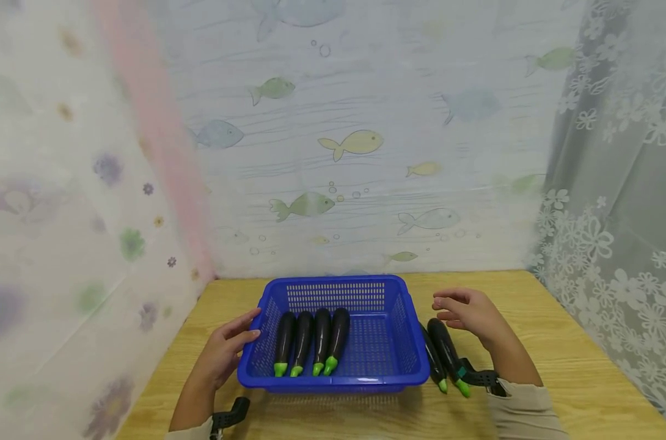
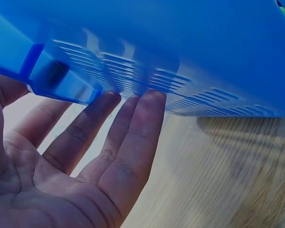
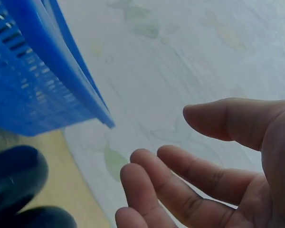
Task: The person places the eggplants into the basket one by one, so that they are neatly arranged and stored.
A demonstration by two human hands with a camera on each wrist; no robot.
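Observation:
A blue plastic basket (image 1: 333, 381) stands on the table, with several dark eggplants (image 1: 323, 336) lined up side by side in its left half, green stem ends toward me. My left hand (image 1: 220, 353) is at the basket's left side, thumb by the rim. In the left wrist view its nearly straight fingers (image 2: 137, 128) reach up against the slotted outer wall. Right of the basket lie two more eggplants (image 1: 447, 351), stems also toward me. Over their far ends hovers my right hand (image 1: 470, 313), thumb and fingers apart with nothing between them.
The wooden table (image 1: 564, 342) meets a fish-patterned sheet (image 1: 366, 232) behind the basket. A flower-printed sheet (image 1: 129, 305) borders the left, and a lace curtain (image 1: 613, 269) hangs on the right. Each wrist wears a black camera mount (image 1: 230, 417).

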